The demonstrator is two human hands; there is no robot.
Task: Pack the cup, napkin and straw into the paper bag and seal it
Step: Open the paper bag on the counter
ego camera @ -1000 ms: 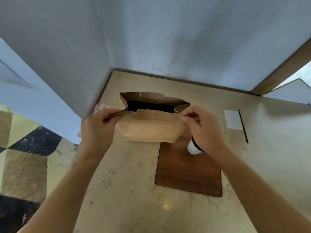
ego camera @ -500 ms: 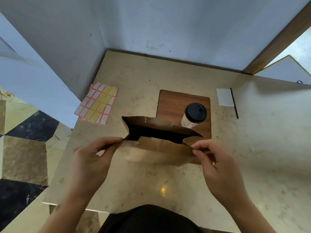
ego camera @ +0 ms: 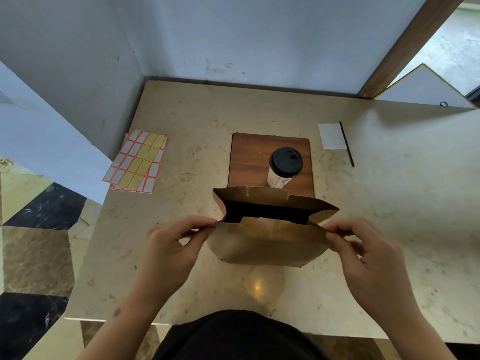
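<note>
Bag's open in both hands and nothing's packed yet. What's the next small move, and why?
Probably free the right hand and reach for the cup: the paper bag gapes open, the left hand pinches its rim, and the cup stands just behind.

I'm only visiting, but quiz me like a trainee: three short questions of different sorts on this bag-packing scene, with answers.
1. True or false: the cup is already inside the paper bag.
2. Which lies right beside the napkin? A) straw B) sticker sheet C) wooden board
3. What do the left hand and right hand pinch?

Key: 1 false, it stands on the board; 2 A; 3 the bag's open rim, one at each end.
</note>
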